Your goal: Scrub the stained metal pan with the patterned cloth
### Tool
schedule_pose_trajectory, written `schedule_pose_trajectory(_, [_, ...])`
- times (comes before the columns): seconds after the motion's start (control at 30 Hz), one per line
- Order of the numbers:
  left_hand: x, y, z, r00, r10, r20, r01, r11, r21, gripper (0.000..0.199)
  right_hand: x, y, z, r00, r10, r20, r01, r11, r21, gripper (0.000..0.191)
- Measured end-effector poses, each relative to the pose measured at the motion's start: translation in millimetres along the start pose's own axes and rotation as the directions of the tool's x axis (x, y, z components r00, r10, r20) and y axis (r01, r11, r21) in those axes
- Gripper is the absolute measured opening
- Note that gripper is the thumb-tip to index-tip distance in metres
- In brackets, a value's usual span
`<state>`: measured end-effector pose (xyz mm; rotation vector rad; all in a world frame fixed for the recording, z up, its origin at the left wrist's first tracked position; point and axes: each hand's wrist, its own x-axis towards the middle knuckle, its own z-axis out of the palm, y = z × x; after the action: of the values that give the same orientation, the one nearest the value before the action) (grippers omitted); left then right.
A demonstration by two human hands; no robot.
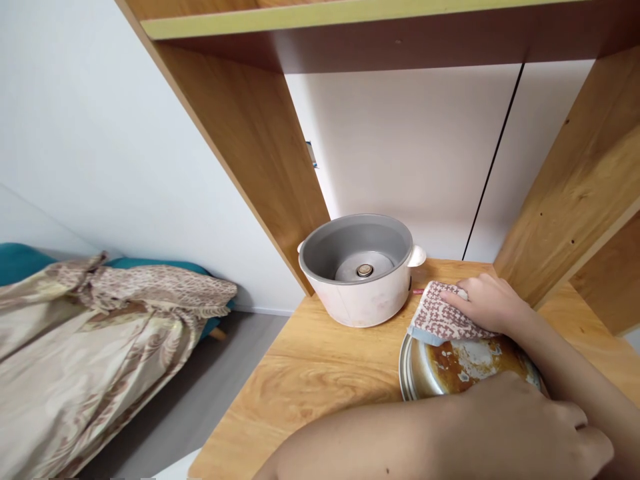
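One upturned pot (465, 363) sits at four o'clock; the right hand (490, 303) grasps one cloth (437, 313) against it, the left hand's (537, 417) grip I cannot tell. One cooker (357, 303) stands at its ten o'clock; bare table (300, 373) runs nine-ward to the edge.

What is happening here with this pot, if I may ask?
A person's right hand holds a patterned cloth against a metal pot, which is bottom up on the wooden surface, its base stained brown. The left hand is at the pot's near side; its exact grip is hidden. Farther back and to the left stands a white cooker body, open, with no pot inside.
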<state>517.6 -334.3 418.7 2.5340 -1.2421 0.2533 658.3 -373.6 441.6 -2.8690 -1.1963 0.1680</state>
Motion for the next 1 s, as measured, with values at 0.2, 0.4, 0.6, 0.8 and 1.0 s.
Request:
schedule_pose_trajectory(0.2, [0.4,-2.1,3.1,1.0,0.024,-0.013,-0.023,1.0,0.01,0.014,1.8,3.5,2.7,0.993,-0.098,-0.067,0.097,0.995,-0.018,0.061])
schedule_pose_trajectory(0.4, [0.5,-2.7,3.2,0.999,0.044,-0.013,-0.044,0.999,0.012,0.018,4.6,8.3,8.8,0.989,-0.148,-0.03,0.15,0.985,0.084,0.061])
schedule_pose_trajectory(0.6, [-0.9,-1.0,-1.0,0.999,0.023,-0.03,-0.022,0.999,0.034,0.016,5.1,8.2,10.2,0.994,-0.111,0.016,0.109,0.991,0.082,0.069])
schedule_pose_trajectory(0.8, [-1.0,-1.5,1.9,0.999,0.029,-0.035,-0.028,0.999,0.026,0.018,3.7,4.9,4.8,0.998,-0.06,-0.01,0.06,0.998,0.012,0.067])
schedule_pose_trajectory(1.0, [-1.1,-2.6,6.9,0.995,0.04,-0.09,-0.037,0.999,0.036,0.014,3.1,2.2,1.2,0.998,-0.052,-0.028,0.051,0.998,-0.032,0.065])
